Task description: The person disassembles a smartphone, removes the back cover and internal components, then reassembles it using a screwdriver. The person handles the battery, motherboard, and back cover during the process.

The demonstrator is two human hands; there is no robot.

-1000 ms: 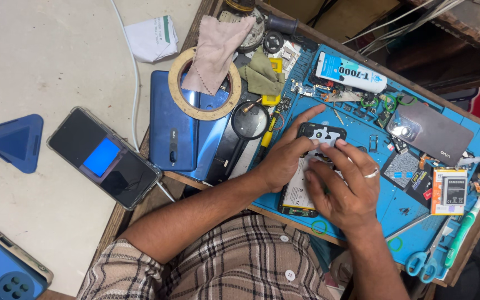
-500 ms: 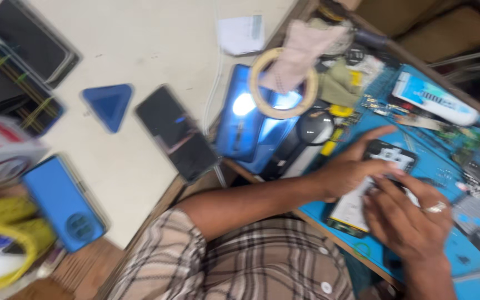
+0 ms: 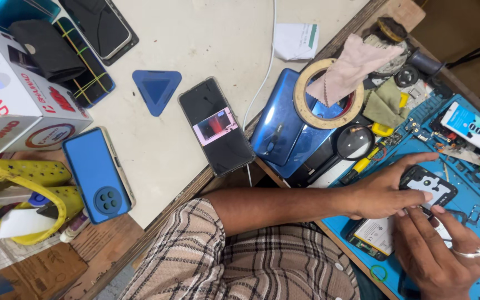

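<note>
My left hand pinching the black camera cover, my right hand pressing fingertips on the opened phone, blue mat, magnifier nearby

Left hand covers the middle of the opened phone at lower right, so what the fingers grip is hidden. Right hand runs off the bottom edge. White box is cut by the left edge, glue tube by the right.
</note>
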